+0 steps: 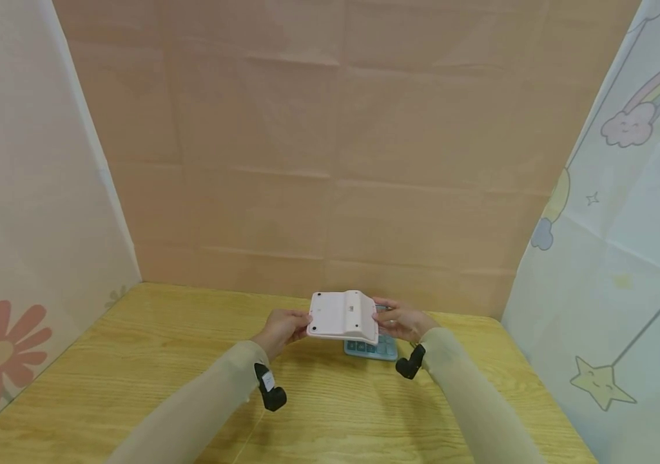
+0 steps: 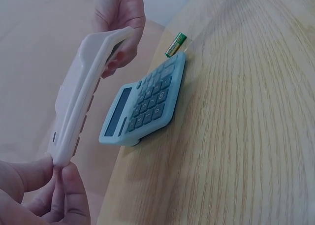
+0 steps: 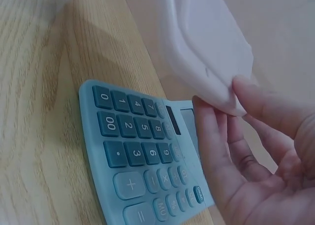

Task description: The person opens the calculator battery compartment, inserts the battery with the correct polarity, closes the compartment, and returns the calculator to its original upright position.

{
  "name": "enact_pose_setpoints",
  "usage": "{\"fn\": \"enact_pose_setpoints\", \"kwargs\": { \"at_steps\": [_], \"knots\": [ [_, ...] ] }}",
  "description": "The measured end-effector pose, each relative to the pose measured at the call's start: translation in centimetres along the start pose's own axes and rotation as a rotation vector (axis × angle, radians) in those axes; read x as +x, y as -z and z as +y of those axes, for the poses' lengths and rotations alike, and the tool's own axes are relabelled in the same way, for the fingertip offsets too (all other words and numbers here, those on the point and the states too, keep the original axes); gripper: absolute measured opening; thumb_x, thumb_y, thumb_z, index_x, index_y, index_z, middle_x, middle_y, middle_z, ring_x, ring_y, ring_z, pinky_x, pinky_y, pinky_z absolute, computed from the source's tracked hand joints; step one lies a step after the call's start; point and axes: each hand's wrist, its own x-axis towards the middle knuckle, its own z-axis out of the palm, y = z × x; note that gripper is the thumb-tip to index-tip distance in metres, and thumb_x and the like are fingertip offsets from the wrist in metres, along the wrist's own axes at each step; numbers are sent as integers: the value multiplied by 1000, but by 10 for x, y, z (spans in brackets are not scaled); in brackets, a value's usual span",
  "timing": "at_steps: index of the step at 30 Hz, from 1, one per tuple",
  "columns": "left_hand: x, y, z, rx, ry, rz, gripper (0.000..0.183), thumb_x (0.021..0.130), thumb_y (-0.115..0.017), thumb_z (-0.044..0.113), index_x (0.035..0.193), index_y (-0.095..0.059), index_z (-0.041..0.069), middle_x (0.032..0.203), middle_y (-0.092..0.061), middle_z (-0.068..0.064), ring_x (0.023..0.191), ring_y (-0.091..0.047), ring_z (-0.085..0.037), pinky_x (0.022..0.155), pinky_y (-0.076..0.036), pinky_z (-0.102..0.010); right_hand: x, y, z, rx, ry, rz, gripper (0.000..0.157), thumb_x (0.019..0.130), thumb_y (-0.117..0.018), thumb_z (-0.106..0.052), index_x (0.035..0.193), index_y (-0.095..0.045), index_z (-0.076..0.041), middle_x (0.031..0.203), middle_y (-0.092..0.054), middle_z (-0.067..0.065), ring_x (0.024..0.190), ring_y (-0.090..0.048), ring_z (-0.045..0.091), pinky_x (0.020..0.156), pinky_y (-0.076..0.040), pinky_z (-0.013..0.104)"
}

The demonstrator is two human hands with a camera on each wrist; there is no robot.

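1. Holding the white calculator (image 1: 330,312) above the counter (image 1: 162,341) calls for light, even pressure at both ends, so that the body neither twists nor slips.
2. The left hand (image 1: 282,327) pinches one end between thumb and fingers; the right hand (image 1: 404,321) pinches the opposite end likewise.
3. Fingertips are best placed at the rim, off the keys.
4. Orientation: underside up, keys down.
5. The long axis runs left to right, from hand to hand; the raised ridge lies toward the right hand.
6. Clearance: the blue calculator (image 3: 140,136) lies face up below, partly hidden, with a battery (image 2: 175,45) near it; a slip could strike either.
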Motion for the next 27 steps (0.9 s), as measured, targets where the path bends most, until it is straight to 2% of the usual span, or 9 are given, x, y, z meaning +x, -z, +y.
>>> {"fn": "enact_pose_setpoints", "kwargs": {
  "at_steps": [9,17,27],
  "knots": [
    [-1,1,0,5,4,0,20,91,-65,5,107,-67,-7,85,-67,-8,68,-58,-12,62,-52,-21,-1,-3,0,-44,8,14,66,96,-54,2,153,-22,-7,123,-48,11,87,-62,13,76,-56,26],
    [0,2,-1,-14,2,2,20,91,-65,5,107,-66,-8,86,-67,-9,69,-58,-13,62,-52,-21,0,-4,4,31,7,50,51,95,-55,4,139,-31,9,102,-60,8,83,-65,15,76,-56,26],
    [-2,1,0,18,7,3,20,90,-65,3,107,-66,-7,87,-67,-10,67,-58,-13,63,-53,-23,-1,-1,5,29,30,72,42,93,-58,3,131,-39,7,102,-61,8,84,-68,16,78,-57,27]
  ]
}}
